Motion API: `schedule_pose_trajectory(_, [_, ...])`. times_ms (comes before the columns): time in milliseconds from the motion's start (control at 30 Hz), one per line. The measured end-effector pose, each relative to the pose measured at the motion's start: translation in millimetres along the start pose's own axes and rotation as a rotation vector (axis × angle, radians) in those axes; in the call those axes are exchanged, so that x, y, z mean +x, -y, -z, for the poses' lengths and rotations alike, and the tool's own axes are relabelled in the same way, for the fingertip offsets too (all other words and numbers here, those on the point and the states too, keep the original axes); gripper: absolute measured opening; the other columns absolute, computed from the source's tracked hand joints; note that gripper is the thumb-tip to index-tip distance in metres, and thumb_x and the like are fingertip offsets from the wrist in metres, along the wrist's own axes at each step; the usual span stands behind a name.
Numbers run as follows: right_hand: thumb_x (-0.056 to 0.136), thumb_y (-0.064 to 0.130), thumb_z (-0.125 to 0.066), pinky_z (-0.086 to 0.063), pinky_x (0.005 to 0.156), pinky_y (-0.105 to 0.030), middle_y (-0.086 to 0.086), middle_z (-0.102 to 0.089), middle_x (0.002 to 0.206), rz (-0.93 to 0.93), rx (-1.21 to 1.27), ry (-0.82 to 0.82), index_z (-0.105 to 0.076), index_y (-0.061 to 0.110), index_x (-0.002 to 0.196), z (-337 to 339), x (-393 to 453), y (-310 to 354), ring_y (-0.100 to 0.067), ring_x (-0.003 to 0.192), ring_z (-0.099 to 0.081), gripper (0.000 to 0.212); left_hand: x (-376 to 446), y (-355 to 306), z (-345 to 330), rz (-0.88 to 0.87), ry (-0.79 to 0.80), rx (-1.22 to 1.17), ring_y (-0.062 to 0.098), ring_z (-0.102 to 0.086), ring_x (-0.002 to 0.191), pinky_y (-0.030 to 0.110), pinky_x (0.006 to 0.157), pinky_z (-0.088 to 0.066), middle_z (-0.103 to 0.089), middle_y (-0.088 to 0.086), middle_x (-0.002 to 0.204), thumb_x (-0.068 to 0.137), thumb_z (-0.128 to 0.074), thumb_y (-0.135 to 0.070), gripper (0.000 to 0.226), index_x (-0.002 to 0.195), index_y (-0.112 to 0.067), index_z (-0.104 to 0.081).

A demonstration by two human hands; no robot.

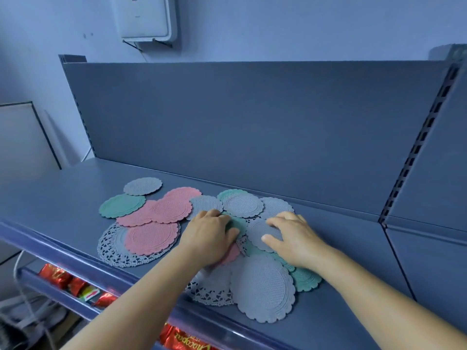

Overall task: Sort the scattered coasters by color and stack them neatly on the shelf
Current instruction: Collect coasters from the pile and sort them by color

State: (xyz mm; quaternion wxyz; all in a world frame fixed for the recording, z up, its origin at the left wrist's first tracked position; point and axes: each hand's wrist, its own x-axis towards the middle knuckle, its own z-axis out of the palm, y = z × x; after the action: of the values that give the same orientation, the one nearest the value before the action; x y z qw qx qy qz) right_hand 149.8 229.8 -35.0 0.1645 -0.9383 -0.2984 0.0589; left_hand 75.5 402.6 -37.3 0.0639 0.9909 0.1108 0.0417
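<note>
Under my hands: ribbed pink coasters (151,238), green coasters (122,205), grey coasters (262,286), lace-patterned grey doily (111,248), blue-grey shelf (63,193).

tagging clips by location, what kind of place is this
Probably a small shop or its stockroom: a metal retail shelf with a slotted upright, and shiny red snack packets on the tier below the coasters.
</note>
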Motion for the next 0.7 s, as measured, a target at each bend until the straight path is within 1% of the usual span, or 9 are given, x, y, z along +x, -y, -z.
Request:
schedule_pose_trajectory(200, [0.091,0.049,-0.048,-0.027,0.111,-0.031,0.006,-0.033,0.145,0.005,-0.003,0.029,-0.043,0.029,0.137,1.3,1.3,-2.1,-0.016,0.135,-0.025,0.05,-5.8,-2.6,-0.9,-0.042,-0.031,-0.051,0.024,-0.042,0.122,0.027,0.101,-0.027,-0.05,0.003,0.134,0.098,-0.038,-0.041,0.042,0.126,-0.017,-0.056])
schedule_pose_trajectory(267, [0.09,0.049,-0.05,-0.027,0.111,-0.031,0.007,-0.034,0.145,-0.011,-0.003,0.046,-0.044,0.032,0.136,3.3,-4.4,-1.1,-0.017,0.135,-0.026,0.049,-9.5,-2.9,0.5,-0.079,-0.032,-0.07,0.022,-0.042,0.121,0.026,0.097,-0.029,-0.052,0.003,0.132,0.097,-0.04,-0.04,0.04,0.125,-0.016,-0.057])
schedule_pose_trajectory(333, [0.088,0.049,-0.053,-0.03,0.109,-0.031,0.007,-0.039,0.14,-0.032,0.001,0.056,-0.048,0.033,0.132,5.7,-10.6,0.0,-0.017,0.133,-0.03,0.047,-14.2,-1.9,0.7,-0.116,-0.033,-0.071,0.022,-0.042,0.121,0.027,0.097,-0.033,-0.05,0.001,0.132,0.095,-0.044,-0.041,0.041,0.128,-0.019,-0.055])
schedule_pose_trajectory(400, [0.085,0.049,-0.057,-0.034,0.106,-0.03,0.006,-0.044,0.134,-0.077,0.034,0.036,-0.052,0.032,0.127,7.2,-15.5,2.2,-0.016,0.13,-0.036,0.045,-15.6,0.9,1.8,-0.131,-0.018,-0.065,0.023,-0.042,0.122,0.03,0.097,-0.037,-0.049,0.001,0.131,0.093,-0.048,-0.044,0.046,0.133,-0.022,-0.05])
schedule_pose_trajectory(433, [0.084,0.05,-0.058,-0.034,0.106,-0.03,0.005,-0.044,0.135,-0.11,0.042,0.027,-0.051,0.03,0.128,6.8,-17.4,4.1,-0.017,0.13,-0.036,0.048,-14.9,2.1,3.4,-0.122,-0.001,-0.057,0.024,-0.044,0.12,0.031,0.094,-0.038,-0.05,0.001,0.129,0.092,-0.05,-0.045,0.047,0.133,-0.022,-0.05])
schedule_pose_trajectory(500, [0.083,0.054,-0.057,-0.032,0.107,-0.032,0.002,-0.04,0.141,-0.184,0.02,0.028,-0.044,0.026,0.137,5.4,-20.2,9.1,-0.022,0.132,-0.032,0.062,-11.2,3.6,5.6,-0.111,0.01,-0.022,0.025,-0.05,0.113,0.03,0.084,-0.041,-0.055,0.004,0.12,0.09,-0.052,-0.045,0.042,0.123,-0.02,-0.056])
schedule_pose_trajectory(600, [0.08,0.056,-0.059,-0.032,0.107,-0.035,-0.001,-0.039,0.144,-0.264,0.027,0.019,-0.036,0.021,0.143,4.9,-23.0,15.1,-0.026,0.134,-0.03,0.075,-10.3,1.7,7.7,-0.171,-0.073,0.052,0.027,-0.059,0.095,0.029,0.069,-0.041,-0.063,0.007,0.101,0.094,-0.046,-0.036,0.029,0.093,-0.012,-0.063])
schedule_pose_trajectory(667, [0.077,0.051,-0.065,-0.035,0.105,-0.035,-0.004,-0.04,0.142,-0.308,0.082,-0.013,-0.037,0.022,0.141,6.0,-26.1,17.5,-0.026,0.132,-0.034,0.075,-16.6,-0.3,11.2,-0.191,-0.12,0.057,0.028,-0.062,0.087,0.032,0.069,-0.047,-0.066,0.009,0.094,0.098,-0.04,-0.029,0.033,0.084,-0.009,-0.061])
schedule_pose_trajectory(700, [0.076,0.046,-0.068,-0.039,0.102,-0.035,-0.005,-0.039,0.139,-0.332,0.121,-0.049,-0.039,0.023,0.139,6.5,-27.6,17.5,-0.026,0.128,-0.038,0.073,-21.3,-0.8,13.2,-0.207,-0.136,0.053,0.029,-0.062,0.084,0.034,0.07,-0.049,-0.066,0.009,0.091,0.098,-0.039,-0.026,0.033,0.08,-0.008,-0.06])
